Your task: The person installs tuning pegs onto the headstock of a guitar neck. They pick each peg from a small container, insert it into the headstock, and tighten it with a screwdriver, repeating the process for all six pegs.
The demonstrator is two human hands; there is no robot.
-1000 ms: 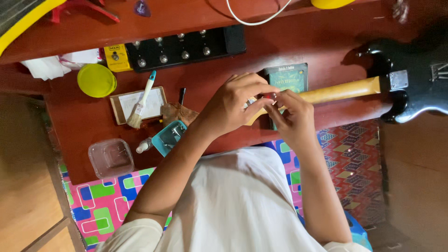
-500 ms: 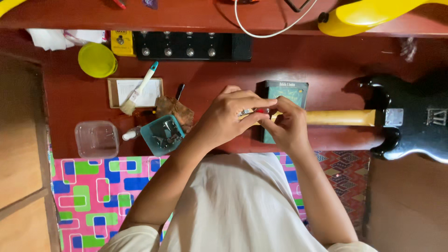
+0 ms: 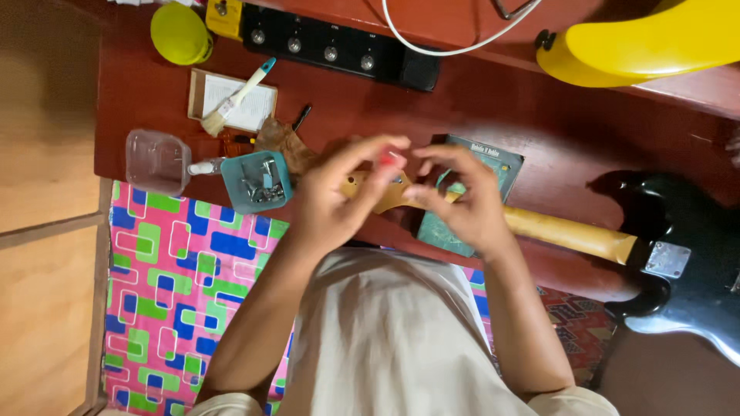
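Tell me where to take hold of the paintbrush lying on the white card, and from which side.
Grip the paintbrush by its pale handle, near the middle. It lies diagonally across the white card, bristles toward the clear plastic tub, blue tip toward the black pedal board. Come from above, fingers across the handle: nothing covers that stretch, and the bristles stay untouched.

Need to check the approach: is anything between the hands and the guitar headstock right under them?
Nothing visible does. The left hand and right hand hover directly over the headstock of the guitar neck. The teal tray of metal parts sits off to the side.
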